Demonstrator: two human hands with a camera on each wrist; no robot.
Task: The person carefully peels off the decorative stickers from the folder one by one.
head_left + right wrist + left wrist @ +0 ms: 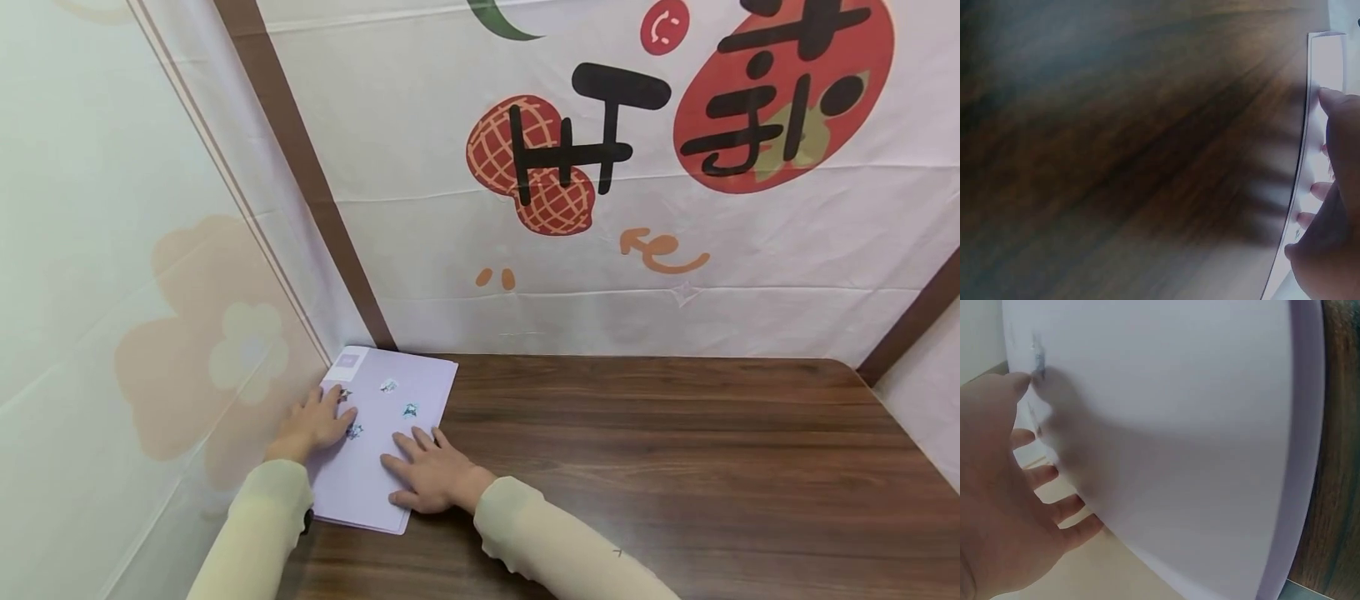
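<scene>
A flat lavender folder (365, 486), with several shiny star-like stickers (410, 410) and a pale label (348, 363) at its top left, lies at the table's back left corner. My left hand (311, 425) rests along its left side with fingers spread; in the left wrist view its fingertips (1072, 505) meet the folder's edge. On the right side my right hand (435, 475) lies with straight, spread fingers over the border. The right wrist view shows that hand's thumb and fingertips on the folder's surface (1327, 59). Neither hand curls round anything.
The brown wooden table (675, 467) stretches away to the right. A printed cloth wall (420, 225) rises behind it, and another cloth wall (67, 275) with a faded flower stands close against the left side, right by the left hand.
</scene>
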